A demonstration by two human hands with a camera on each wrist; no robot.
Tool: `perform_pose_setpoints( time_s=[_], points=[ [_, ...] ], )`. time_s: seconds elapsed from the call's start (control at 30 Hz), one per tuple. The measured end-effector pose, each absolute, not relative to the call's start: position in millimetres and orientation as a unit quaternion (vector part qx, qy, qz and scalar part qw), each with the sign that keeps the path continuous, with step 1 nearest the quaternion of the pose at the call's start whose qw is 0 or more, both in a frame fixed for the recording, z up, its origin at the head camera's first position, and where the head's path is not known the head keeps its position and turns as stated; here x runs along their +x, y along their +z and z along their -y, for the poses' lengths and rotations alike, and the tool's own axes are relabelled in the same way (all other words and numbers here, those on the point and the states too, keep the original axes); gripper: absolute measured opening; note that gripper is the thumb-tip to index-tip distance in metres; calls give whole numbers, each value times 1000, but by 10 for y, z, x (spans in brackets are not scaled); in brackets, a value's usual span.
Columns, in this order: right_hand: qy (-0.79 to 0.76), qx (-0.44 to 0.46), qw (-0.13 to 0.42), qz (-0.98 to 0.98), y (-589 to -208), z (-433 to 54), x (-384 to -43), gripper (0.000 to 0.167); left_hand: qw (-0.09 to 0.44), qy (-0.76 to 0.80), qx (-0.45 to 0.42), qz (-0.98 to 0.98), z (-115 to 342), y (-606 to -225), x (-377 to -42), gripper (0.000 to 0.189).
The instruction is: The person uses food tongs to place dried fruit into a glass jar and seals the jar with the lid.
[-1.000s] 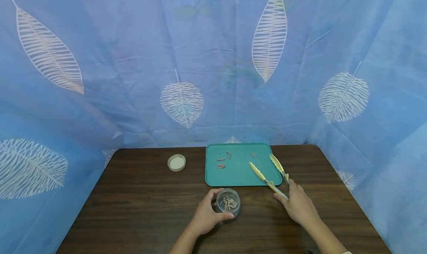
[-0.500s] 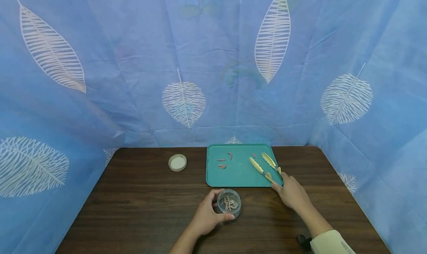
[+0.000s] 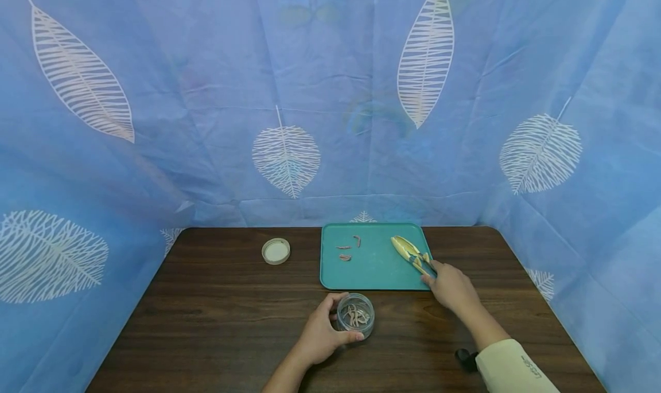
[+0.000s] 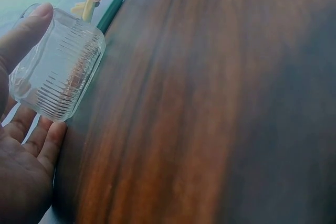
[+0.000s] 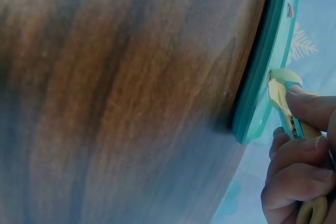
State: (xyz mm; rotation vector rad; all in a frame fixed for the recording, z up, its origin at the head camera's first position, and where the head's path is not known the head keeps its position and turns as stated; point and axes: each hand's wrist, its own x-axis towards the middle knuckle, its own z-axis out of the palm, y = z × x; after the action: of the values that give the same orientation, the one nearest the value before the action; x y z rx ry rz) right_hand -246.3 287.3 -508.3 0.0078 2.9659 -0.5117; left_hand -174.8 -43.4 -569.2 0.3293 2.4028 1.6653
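My left hand (image 3: 320, 337) curls its thumb and fingers round a clear ribbed jar (image 3: 370, 324) without its lid. Small brownish-pink strips (image 3: 356, 316) lie inside the jar. My right hand (image 3: 454, 290) grips a pair of tongs (image 3: 405, 249) with pale yellow scalloped tips. Squeezed together, the tips are low over the right part of a teal tray (image 3: 372, 275); whether a strip is between them is hidden. On the tray's left half lie a few reddish strips (image 3: 345, 257). In the right wrist view, thumb and fingers of my right hand (image 5: 302, 156) pinch the tongs' arms.
A round jar lid (image 3: 276, 252) with a pale inside lies at the back left of the dark wooden table (image 3: 222, 312). Behind the table hangs a blue cloth (image 3: 341, 169) with white leaf prints. The tray sits near the table's back edge.
The tongs have moved left over the tray, and their spread tips have come together where a small strip lay; that strip is out of sight now. The left hand and jar stay put.
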Motion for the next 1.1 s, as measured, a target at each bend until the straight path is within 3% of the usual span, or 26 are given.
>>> perform_pose_setpoints(
  time_s=[0.63, 1.1],
  points=[
    [-171, 5, 25, -985, -5087, -2869, -2171, 60, 100, 561, 109, -814, 416, -5674, -1730, 86],
    [-189, -5, -9, -982, -5106, -2720, -1750, 60, 100, 562, 109, -814, 418, -5686, -1735, 84]
  ],
)
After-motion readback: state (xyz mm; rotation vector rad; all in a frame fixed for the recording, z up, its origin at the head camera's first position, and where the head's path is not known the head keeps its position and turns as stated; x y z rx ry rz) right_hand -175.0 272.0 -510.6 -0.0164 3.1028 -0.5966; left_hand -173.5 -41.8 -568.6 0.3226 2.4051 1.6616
